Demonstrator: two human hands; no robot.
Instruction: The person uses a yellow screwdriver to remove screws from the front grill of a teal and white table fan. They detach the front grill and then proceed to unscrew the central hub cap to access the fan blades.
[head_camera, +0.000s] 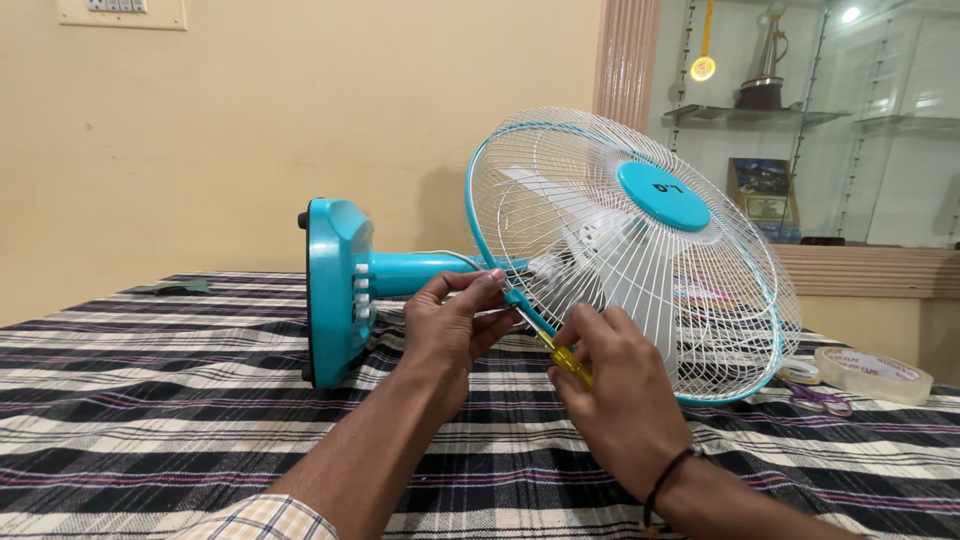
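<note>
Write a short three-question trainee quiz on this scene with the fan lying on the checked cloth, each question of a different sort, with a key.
1. True or false: the turquoise table fan with the white wire grille stands upright on its base.
2. Which hand grips the yellow-handled screwdriver? A) left hand B) right hand C) neither
3. Fill in: the roll of clear adhesive tape lies on the black-and-white checked cloth to the ______ of the fan.

Key: 1 false, it lies on its side; 2 B; 3 right.
</note>
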